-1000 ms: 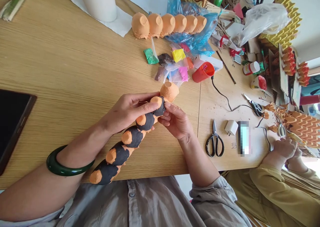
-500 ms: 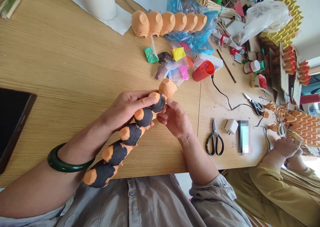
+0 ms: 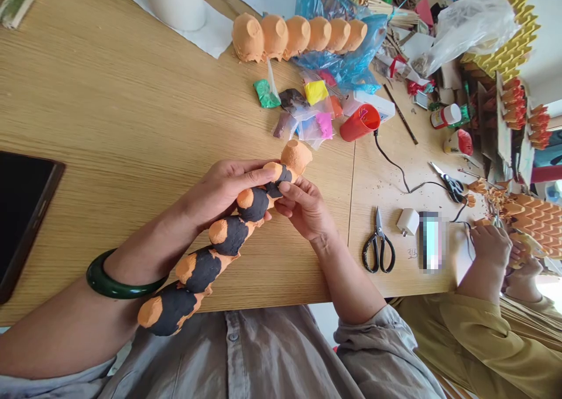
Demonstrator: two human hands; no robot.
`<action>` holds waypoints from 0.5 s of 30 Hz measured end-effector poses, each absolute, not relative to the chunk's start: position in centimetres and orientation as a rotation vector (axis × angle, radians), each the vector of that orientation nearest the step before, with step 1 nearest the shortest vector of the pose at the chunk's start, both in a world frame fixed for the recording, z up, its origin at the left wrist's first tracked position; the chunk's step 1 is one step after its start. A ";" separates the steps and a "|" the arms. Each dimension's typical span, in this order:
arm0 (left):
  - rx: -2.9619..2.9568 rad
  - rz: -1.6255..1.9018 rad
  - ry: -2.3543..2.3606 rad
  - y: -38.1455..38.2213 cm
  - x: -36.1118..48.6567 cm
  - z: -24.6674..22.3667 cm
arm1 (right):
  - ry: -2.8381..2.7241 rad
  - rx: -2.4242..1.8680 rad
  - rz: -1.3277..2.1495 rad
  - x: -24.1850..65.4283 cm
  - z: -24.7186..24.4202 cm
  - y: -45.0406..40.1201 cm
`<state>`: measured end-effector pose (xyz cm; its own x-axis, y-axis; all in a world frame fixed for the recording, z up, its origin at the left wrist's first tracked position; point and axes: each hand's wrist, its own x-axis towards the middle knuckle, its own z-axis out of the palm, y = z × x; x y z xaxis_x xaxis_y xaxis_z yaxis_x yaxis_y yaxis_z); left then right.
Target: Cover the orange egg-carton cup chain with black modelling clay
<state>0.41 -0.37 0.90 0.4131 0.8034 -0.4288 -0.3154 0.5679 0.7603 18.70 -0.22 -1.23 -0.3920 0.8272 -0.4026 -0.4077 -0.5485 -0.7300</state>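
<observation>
We are working at a wood-grained desk (image 3: 109, 95), holding a knobbly orange-and-black strip (image 3: 199, 268) nearer to us than the red cup (image 3: 360, 123) and left of it. Our left grip (image 3: 252, 175) is closing narrowly on the strip's upper part; our right grip (image 3: 293, 198) is pinching the same part. Coloured packets (image 3: 316, 93) are lying just left of the cup, scissors (image 3: 378, 247) nearer to us. A pale wall (image 3: 542, 19) is rising far to the cup's right, and another person's hands (image 3: 492, 244) are working nearer to us.
</observation>
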 end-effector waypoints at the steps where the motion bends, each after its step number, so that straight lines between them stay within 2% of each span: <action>1: 0.636 0.774 0.877 -0.3 0.4 1.0 | -0.690 -0.979 2.007 18.7 -1.2 -0.2; 6: 0.617 0.832 0.903 -0.4 0.3 1.7 | -0.680 -0.869 2.049 18.9 -1.2 0.0; 15: 0.674 0.880 0.880 -0.5 1.0 1.2 | -0.729 -0.923 2.011 18.9 -1.4 0.0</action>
